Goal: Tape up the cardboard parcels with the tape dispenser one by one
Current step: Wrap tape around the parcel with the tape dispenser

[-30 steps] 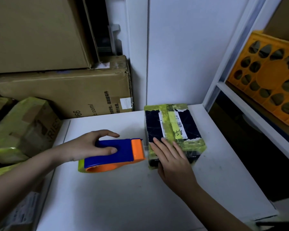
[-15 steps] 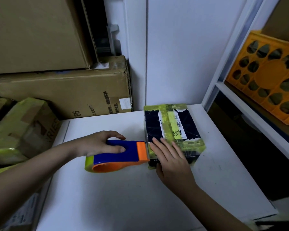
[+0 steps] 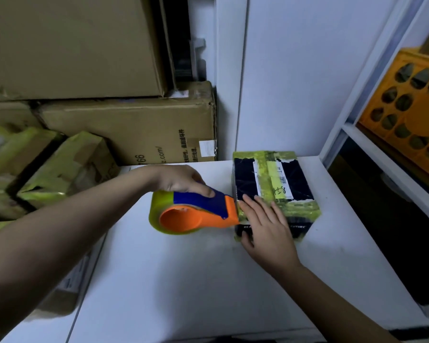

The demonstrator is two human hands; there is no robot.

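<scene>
Head view. A small dark parcel [image 3: 270, 184], already banded with yellow-green tape and bearing a white label, sits at the far right of the white desk [image 3: 183, 280], close to the wall. The left hand [image 3: 181, 179] grips the blue-and-orange plastic tape dispenser [image 3: 198, 211], thumb curled over its blue top; the roll of yellowish tape [image 3: 156, 209] shows at its rear. The dispenser's orange nose touches the parcel's near left edge. The right hand [image 3: 268, 229] lies flat, fingers straight, pressing on the parcel's near top and front face, grasping nothing.

Step in hand, as judged: anchoring the tape end at the left edge before drawing it across. To do it well, press the nose firmly so the tape sticks, hold the parcel steady with the flat hand, and pull in a straight line, clearing those fingers from the tape's path.
</scene>
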